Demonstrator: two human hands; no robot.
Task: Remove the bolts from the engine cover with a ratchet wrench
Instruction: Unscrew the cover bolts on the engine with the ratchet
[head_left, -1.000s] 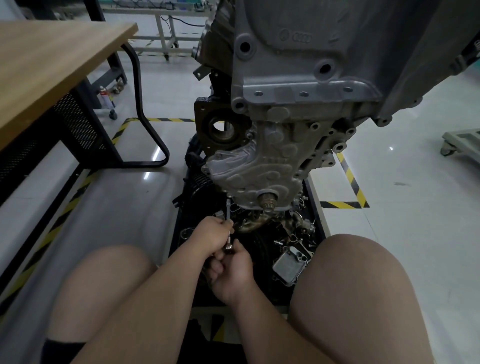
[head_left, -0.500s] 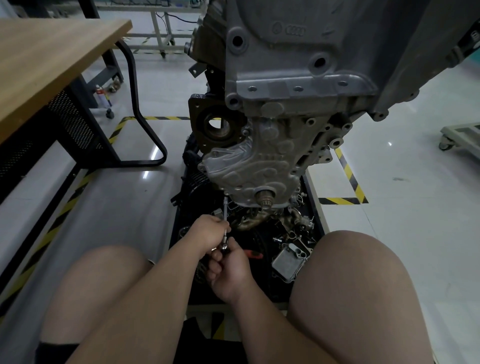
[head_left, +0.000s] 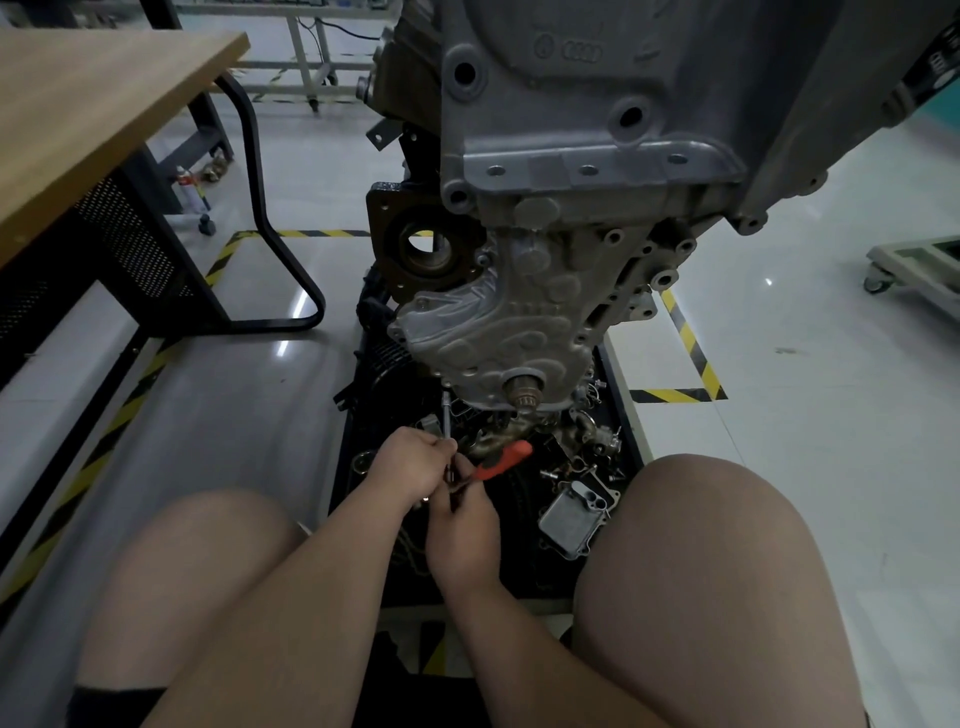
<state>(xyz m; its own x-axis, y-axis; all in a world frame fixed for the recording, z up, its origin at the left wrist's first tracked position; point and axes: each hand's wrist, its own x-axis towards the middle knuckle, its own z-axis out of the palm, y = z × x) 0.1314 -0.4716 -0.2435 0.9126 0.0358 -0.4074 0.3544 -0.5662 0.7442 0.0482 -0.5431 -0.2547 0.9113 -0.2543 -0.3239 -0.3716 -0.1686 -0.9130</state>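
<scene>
- While the left hand (head_left: 410, 462) curls round the base of the extension bar (head_left: 445, 415), the bar runs toward 12 o'clock, reaching the lower edge of the engine cover (head_left: 498, 332).
- Right hand (head_left: 462, 525) grips the ratchet wrench (head_left: 501, 460); its red handle points to 2 o'clock.

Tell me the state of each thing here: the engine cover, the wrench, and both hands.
engine cover, mounted in place
ratchet wrench, extension reaching up to the cover's lower edge
left hand, gripping the extension
right hand, holding the red handle's near end
</scene>
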